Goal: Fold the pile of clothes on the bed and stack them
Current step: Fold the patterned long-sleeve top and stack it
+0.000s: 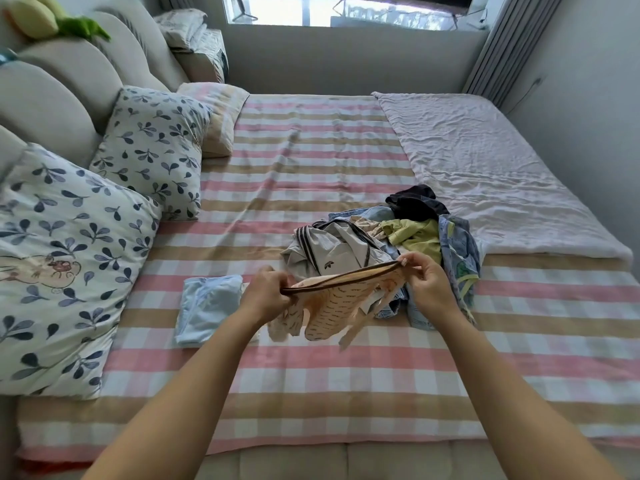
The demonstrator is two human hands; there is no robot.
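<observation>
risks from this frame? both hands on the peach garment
1. The peach garment is held only by its dark-trimmed edge between left hand and right hand; the loose part may bunch when laid down.
2. It hangs near the unfolded pile and could snag it.

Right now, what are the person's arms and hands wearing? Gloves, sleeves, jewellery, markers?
Nothing visible. The left hand and right hand are bare: no gloves, and no rings that can be made out. Both forearms are uncovered up to the frame's bottom edge: no sleeves, watch, bands or tracking markers.
</observation>
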